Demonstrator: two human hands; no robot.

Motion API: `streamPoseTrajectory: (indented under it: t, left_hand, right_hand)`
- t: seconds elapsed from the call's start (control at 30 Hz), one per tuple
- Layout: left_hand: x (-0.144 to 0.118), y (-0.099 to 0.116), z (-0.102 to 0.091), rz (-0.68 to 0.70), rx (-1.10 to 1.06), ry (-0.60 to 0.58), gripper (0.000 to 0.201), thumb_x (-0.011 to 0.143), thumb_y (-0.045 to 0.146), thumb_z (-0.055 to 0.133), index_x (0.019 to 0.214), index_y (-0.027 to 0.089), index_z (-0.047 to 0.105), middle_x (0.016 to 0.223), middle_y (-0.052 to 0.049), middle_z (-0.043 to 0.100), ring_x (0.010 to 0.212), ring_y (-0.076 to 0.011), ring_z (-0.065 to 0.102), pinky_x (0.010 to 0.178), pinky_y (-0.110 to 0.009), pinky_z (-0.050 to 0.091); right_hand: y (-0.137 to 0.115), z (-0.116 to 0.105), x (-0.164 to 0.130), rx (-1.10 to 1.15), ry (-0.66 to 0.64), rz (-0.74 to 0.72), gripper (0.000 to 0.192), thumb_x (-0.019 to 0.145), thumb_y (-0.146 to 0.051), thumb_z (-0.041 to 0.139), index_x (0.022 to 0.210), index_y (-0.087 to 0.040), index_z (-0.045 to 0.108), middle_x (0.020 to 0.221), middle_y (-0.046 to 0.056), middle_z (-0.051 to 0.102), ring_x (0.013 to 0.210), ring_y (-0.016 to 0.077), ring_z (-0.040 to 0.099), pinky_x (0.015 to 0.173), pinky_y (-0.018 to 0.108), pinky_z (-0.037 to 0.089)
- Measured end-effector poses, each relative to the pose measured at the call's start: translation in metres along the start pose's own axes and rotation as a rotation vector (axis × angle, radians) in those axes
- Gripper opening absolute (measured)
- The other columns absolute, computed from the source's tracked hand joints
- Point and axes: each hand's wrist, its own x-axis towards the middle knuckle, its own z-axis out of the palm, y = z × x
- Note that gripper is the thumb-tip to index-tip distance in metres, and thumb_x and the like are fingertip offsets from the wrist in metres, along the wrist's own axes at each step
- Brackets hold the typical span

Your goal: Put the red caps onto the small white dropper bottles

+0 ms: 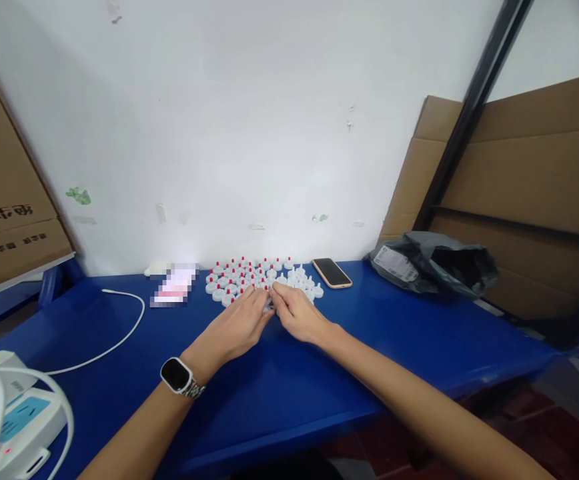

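Several small white caps with red tips (249,272) stand in rows on the blue table (399,333), close to the white wall. My left hand (237,327) and my right hand (297,313) lie side by side at the near edge of the rows, fingertips meeting over a small white piece (268,307). Both hands pinch at that piece; which fingers hold it is hard to tell. A watch (177,375) sits on my left wrist.
A phone (332,273) lies face up right of the caps. A grey plastic bag (432,263) rests at the right against cardboard (534,160). A white cable (119,333) runs left to a white device (14,413). A blurred pink-white object (174,285) lies left of the caps.
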Motion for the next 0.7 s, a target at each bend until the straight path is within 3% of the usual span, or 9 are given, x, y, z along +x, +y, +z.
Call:
streamPoseTrajectory:
  t: [0.3, 0.4, 0.5, 0.6, 0.7]
  left_hand:
    - [0.011, 0.018, -0.002, 0.007, -0.065, -0.024, 0.021, 0.101, 0.030, 0.033, 0.108, 0.018, 0.049, 0.103, -0.009, 0.057, 0.100, -0.0234, 0.056, 0.090, -0.042, 0.049]
    - [0.026, 0.019, -0.009, 0.012, -0.078, 0.025, 0.031, 0.102, 0.037, 0.035, 0.124, 0.019, 0.044, 0.115, -0.011, 0.057, 0.108, -0.0242, 0.056, 0.095, -0.042, 0.047]
    - [0.043, 0.007, -0.014, -0.076, -0.066, 0.106, 0.061, 0.095, 0.051, 0.047, 0.143, 0.017, 0.028, 0.122, -0.013, 0.056, 0.111, -0.0272, 0.056, 0.096, -0.045, 0.047]
    - [0.048, -0.009, -0.012, -0.161, -0.053, 0.161, 0.045, 0.099, 0.047, 0.040, 0.132, 0.017, 0.042, 0.116, -0.011, 0.060, 0.109, -0.0266, 0.057, 0.096, -0.046, 0.046]
    - [0.039, -0.020, -0.003, -0.189, -0.054, 0.172, 0.034, 0.099, 0.044, 0.040, 0.118, 0.019, 0.052, 0.112, -0.009, 0.061, 0.107, -0.0258, 0.058, 0.096, -0.045, 0.045]
  right_hand:
    - [0.002, -0.015, -0.012, 0.062, -0.002, -0.005, 0.026, 0.101, -0.029, 0.031, 0.076, -0.022, 0.035, 0.068, -0.003, 0.044, 0.062, 0.0129, 0.044, 0.062, 0.025, 0.033]
    - [0.007, -0.032, -0.007, 0.016, 0.057, -0.003, 0.030, 0.101, -0.033, 0.033, 0.074, -0.021, 0.039, 0.068, -0.003, 0.046, 0.063, 0.0125, 0.045, 0.062, 0.025, 0.033]
    - [0.026, -0.052, 0.010, -0.066, 0.164, 0.107, 0.033, 0.100, -0.036, 0.034, 0.074, -0.020, 0.046, 0.063, -0.003, 0.048, 0.059, 0.0121, 0.044, 0.059, 0.025, 0.031]
    - [0.058, -0.064, 0.035, -0.238, 0.187, 0.191, 0.023, 0.095, -0.032, 0.044, 0.085, -0.019, 0.060, 0.076, 0.000, 0.063, 0.069, 0.0137, 0.053, 0.063, 0.024, 0.034]
    - [0.089, -0.061, 0.059, -0.417, 0.022, 0.251, 0.023, 0.093, -0.029, 0.046, 0.096, -0.020, 0.067, 0.088, 0.004, 0.070, 0.077, 0.0161, 0.060, 0.068, 0.025, 0.037]
